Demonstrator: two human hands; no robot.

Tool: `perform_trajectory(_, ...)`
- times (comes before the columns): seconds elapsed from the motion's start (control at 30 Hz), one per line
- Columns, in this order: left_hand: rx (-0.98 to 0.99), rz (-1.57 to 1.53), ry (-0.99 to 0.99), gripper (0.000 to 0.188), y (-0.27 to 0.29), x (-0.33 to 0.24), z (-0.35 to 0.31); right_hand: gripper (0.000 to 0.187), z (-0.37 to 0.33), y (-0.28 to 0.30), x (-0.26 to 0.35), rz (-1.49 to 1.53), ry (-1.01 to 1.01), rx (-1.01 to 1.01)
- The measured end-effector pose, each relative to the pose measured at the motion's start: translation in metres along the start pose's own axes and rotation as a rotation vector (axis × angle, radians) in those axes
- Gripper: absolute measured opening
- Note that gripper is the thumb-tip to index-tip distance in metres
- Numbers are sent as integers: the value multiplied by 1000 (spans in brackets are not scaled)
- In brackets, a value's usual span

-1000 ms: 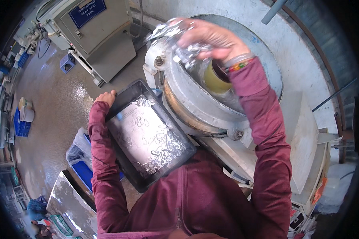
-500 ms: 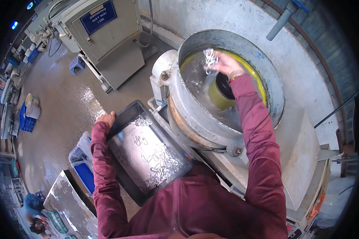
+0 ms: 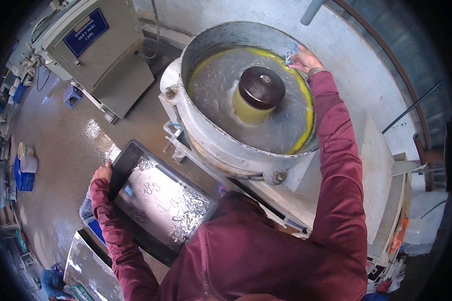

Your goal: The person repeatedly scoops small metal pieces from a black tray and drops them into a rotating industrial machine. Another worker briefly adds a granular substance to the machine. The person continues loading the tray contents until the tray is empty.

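Note:
My left hand [image 3: 102, 172] grips the far left rim of a black plastic tray [image 3: 119, 163], which is tilted against my body. Shiny hook-shaped metal pieces [image 3: 183, 213] lie on the tray's pale bottom, heaped thickest towards the near right side. At the far right inner wall of a big round metal tumbling bowl [image 3: 211, 140], my right hand [image 3: 307, 59] pinches a few of the same hook-shaped metal pieces [image 3: 289, 58]. The bowl holds grey, churning contents inside a yellow lining. A yellow centre post with a dark round cap [image 3: 262, 88] rises from it.
A beige machine cabinet [image 3: 100, 55] with a blue sign stands at the far left. Blue crates and white buckets [image 3: 28, 163] sit on the wet floor. A scuffed table [image 3: 88, 266] is at the near left. A grey pipe [image 3: 312, 11] juts over the bowl's far side.
My right hand has moved from above the bowl's middle to its far right wall, uncovering the centre post. Fewer metal pieces show in it. The left hand still grips the tray.

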State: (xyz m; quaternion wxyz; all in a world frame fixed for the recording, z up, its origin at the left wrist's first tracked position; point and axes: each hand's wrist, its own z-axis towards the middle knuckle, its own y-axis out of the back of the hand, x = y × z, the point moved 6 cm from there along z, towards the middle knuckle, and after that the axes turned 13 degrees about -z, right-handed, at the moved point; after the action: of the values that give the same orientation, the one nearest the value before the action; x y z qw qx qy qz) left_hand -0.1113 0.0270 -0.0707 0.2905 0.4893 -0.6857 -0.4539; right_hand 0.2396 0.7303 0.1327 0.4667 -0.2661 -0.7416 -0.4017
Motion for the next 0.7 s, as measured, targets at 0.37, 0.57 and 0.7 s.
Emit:
perform_trajectory(0.37, -21, 28, -111, 39, 27, -41, 1, 29, -112, 61, 9, -752, 152, -201)
perform_trajectory(0.57, -3, 15, -191, 35, 30, -51, 12, 50, -174, 4, -30, -1279, 284, 80)
perform_trajectory(0.7, 57, -228, -256, 45, 31, -42, -6, 65, -219, -24, 26, -1025, 273, 114)
